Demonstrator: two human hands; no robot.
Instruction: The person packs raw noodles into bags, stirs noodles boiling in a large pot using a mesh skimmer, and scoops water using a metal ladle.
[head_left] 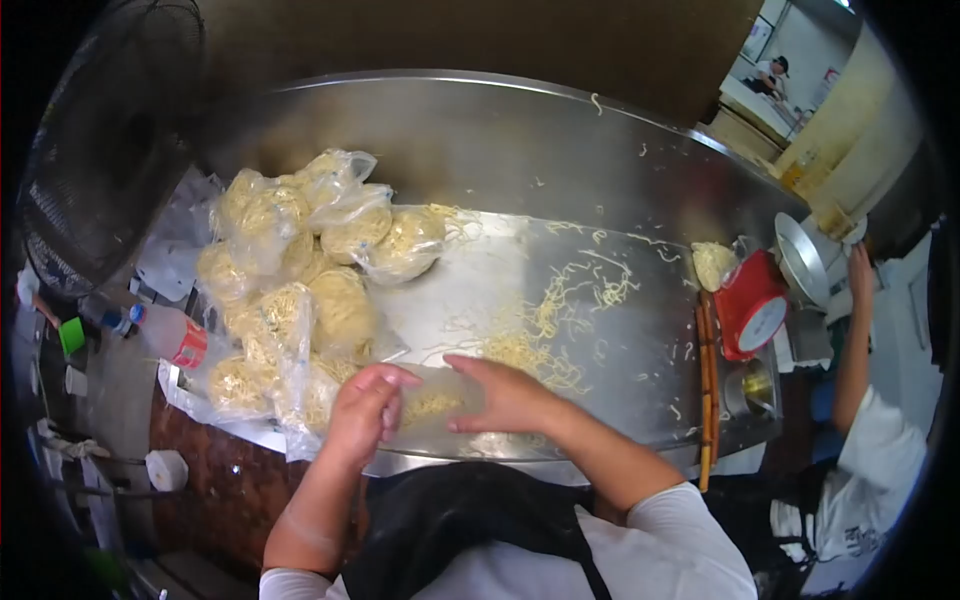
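Well, one steel table [560, 150] carries about ten bagged noodle bundles [300, 270] heaped at its left. Near the front edge, two hands work one clear bag [430, 405]: left hand [365, 410] pinching it, right hand [510, 395] spread flat.

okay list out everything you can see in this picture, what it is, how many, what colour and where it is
bagged noodle portions: a pile, count unclear, pale yellow in clear plastic, left of the table
clear bag: one, some noodles inside, near edge between the hands
loose noodles: scattered strands, pale yellow, middle of the table
steel table: one, silver
noodle ball: one, pale yellow, far right, by the scale
scale: one, red, white dial, right end
long chopsticks: brown, right edge
bottle: one, clear, red label, left
fan: one, black, far left
co-worker: one, white shirt, right
left hand: on the bag's left end
right hand: on the bag
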